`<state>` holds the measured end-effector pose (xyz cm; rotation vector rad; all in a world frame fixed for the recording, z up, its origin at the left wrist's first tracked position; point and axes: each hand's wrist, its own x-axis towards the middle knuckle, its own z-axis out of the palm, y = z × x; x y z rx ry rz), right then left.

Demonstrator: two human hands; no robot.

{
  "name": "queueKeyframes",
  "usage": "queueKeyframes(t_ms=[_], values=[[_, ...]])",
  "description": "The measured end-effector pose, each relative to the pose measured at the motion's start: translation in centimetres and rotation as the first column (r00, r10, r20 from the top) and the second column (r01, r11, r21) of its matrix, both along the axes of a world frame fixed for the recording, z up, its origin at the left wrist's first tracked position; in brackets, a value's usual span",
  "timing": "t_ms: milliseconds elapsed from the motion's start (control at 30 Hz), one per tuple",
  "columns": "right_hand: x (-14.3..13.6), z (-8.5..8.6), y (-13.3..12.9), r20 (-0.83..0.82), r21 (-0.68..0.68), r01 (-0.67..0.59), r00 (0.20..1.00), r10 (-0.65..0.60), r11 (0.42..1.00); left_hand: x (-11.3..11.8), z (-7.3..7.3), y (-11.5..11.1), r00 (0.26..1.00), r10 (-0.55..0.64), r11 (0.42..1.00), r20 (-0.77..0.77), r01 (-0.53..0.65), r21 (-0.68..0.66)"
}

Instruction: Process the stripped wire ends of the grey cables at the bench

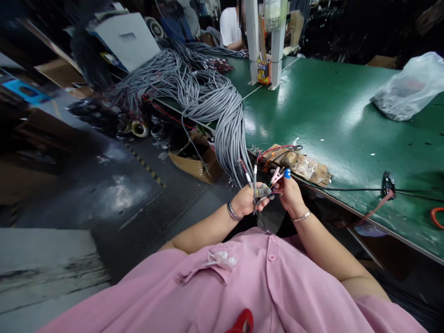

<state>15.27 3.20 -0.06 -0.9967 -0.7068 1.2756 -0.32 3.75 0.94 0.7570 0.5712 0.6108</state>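
Gripping gray cables (255, 179), the left hand (245, 200) has its fingers curled round them beside the near edge of the green table (333, 106). Thin colored wires (276, 191) reach from there toward the right hand (290, 196), whose thumb wears a blue cap (287, 173); whether its partly hidden fingers pinch a wire, I cannot tell. A pink clip (275, 175) shows between the hands. Near them, a thick gray bundle (229, 127) hangs over the table edge, with a taped board (303, 164) to the right.
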Motion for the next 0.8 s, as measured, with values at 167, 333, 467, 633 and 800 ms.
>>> queueKeyframes(t_ms=[167, 333, 467, 633, 800], values=[[-0.3, 0.7, 0.6, -0.312, -0.098, -0.146, 0.944, 0.109, 0.984, 0.3, -0.5, 0.1, 1.000, 0.016, 1.000, -0.005, -0.016, -0.008], [-0.3, 0.6, 0.9, -0.349, -0.087, -0.142, 0.931, 0.104, 0.986, 0.5, -0.7, 0.1, 1.000, 0.013, 1.000, -0.013, -0.014, -0.012], [-0.5, 0.2, 1.2, -0.339, -0.051, -0.064, 0.940, 0.042, 0.997, 0.7, -0.8, 0.1, 0.999, 0.035, 0.999, -0.017, -0.036, -0.025], [-0.7, 0.2, 1.1, -0.317, -0.050, -0.031, 0.948, 0.013, 0.998, 0.8, -0.8, 0.2, 0.999, 0.046, 0.998, -0.024, -0.047, -0.028], [0.1, 0.5, 0.0, -0.340, -0.052, -0.213, 0.922, 0.184, 0.976, 0.3, -0.2, -0.6, 0.998, 0.036, 0.999, -0.051, -0.035, 0.026]])
